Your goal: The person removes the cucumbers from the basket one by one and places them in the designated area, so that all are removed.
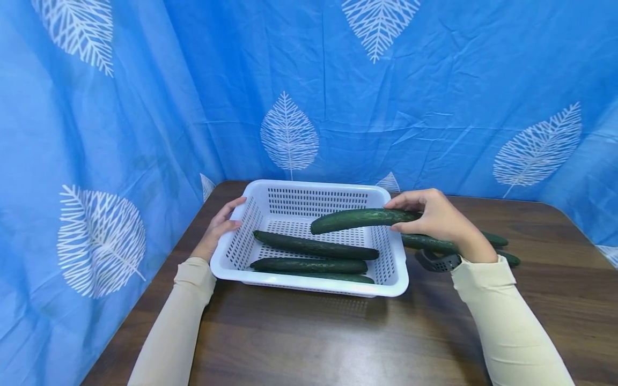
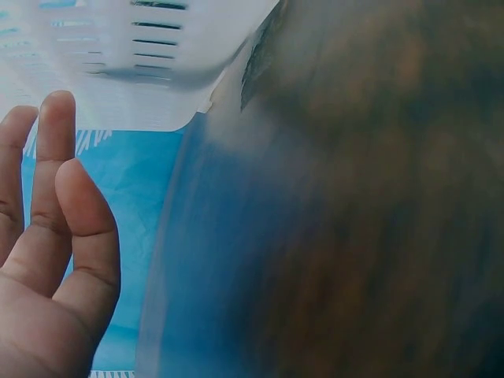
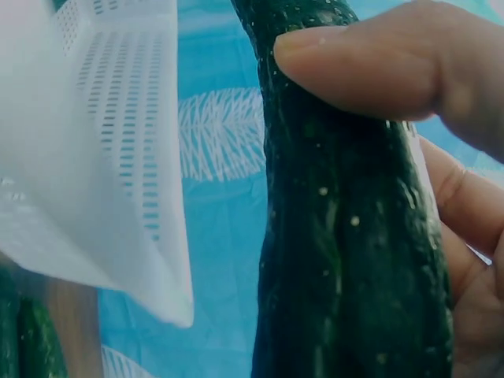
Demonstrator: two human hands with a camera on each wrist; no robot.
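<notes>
While left hand (image 1: 219,228) steadies basket (image 1: 309,188), right hand (image 1: 436,217) holds cucumber (image 1: 359,219).

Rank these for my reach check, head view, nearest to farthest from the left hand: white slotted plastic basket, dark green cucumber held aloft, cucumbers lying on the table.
1. White slotted plastic basket, touched at its left rim.
2. Held dark green cucumber, over the basket's right side.
3. Table cucumbers, beyond the basket's right wall.
</notes>
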